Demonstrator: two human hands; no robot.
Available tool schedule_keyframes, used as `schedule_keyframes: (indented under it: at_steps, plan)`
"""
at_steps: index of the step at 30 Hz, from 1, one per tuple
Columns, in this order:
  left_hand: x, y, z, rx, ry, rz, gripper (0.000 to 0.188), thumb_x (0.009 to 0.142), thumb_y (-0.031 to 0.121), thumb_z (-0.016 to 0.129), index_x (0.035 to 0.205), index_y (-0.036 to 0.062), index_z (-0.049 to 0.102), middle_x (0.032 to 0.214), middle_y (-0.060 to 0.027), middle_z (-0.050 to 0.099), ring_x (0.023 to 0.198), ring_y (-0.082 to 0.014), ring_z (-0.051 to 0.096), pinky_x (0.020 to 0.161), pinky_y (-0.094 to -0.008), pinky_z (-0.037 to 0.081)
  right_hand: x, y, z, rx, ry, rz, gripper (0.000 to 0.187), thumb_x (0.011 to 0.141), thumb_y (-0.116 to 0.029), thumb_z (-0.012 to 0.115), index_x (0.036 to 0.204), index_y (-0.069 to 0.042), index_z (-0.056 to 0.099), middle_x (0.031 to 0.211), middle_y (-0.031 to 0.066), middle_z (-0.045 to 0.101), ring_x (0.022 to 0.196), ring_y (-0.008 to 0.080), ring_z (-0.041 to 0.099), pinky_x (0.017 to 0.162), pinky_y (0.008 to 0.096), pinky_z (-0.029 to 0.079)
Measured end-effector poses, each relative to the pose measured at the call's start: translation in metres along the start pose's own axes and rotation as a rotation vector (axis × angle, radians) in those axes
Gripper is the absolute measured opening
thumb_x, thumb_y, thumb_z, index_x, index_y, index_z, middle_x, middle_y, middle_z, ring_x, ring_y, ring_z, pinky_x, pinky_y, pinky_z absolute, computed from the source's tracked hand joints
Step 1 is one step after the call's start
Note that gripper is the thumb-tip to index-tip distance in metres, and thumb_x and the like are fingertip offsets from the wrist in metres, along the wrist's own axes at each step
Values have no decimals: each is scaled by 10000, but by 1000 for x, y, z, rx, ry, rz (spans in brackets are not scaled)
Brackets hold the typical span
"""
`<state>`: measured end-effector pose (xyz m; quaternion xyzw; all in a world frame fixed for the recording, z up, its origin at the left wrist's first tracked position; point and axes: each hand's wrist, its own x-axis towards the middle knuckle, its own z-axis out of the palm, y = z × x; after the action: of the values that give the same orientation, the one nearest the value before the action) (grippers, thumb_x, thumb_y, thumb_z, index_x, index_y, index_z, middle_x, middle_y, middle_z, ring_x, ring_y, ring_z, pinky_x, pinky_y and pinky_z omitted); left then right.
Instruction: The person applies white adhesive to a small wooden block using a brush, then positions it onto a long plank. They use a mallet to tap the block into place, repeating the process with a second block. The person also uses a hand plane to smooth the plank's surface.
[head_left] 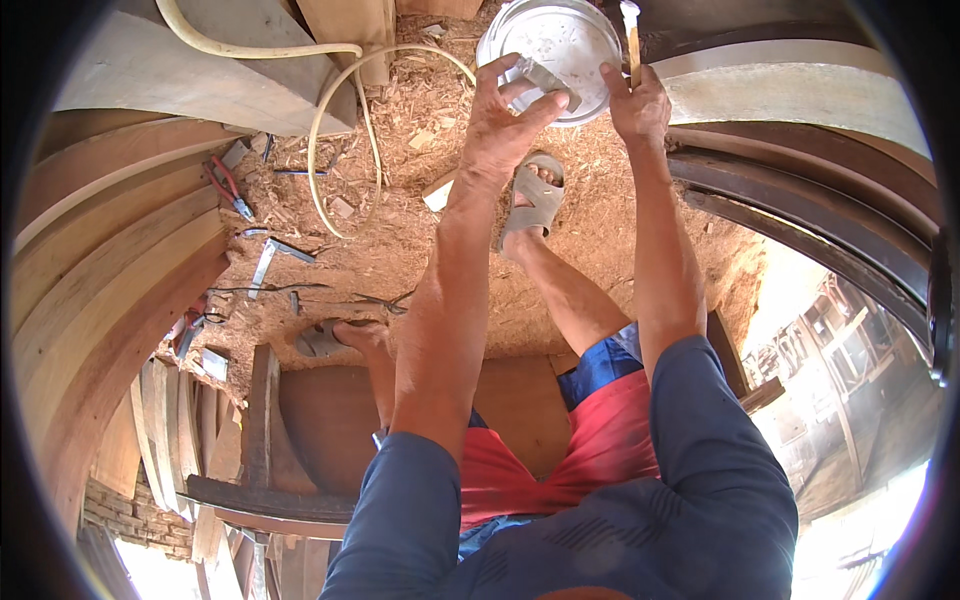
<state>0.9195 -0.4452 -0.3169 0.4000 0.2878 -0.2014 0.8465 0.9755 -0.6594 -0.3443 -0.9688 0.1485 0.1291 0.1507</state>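
Note:
At the top middle my left hand (505,125) is closed, pinching a small grey block (543,78) between thumb and fingers. The block is over a round, shallow white metal pan or lid (575,40), whose inside looks smeared. On the pan's right side my right hand (641,108) is closed around a thin wooden stick (634,55) with a white tip pointing away from me. My right thumb lies close to the pan's rim; whether it touches, I cannot tell.
A pale hose (325,110) loops at left on the shaving-covered floor. Nearby lie red-handled pliers (229,188) and a try square (264,262). Boards (130,230) are stacked at left, and dark timber (800,200) stands at right. A wooden bench (330,420) is beneath me.

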Motion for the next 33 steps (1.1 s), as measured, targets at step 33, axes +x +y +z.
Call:
schedule_keyframes:
  at_steps: [33]
  plan:
    - [-84, -38, -73, -32, 120, 81, 966, 734, 284, 929, 1479, 80, 351, 1319, -156, 517, 1266, -301, 526, 1062, -473, 544, 37, -51, -12, -148, 293, -240, 589, 1011, -547, 546, 990, 39, 603, 787, 214, 656, 760, 424, 689, 737, 530, 545]
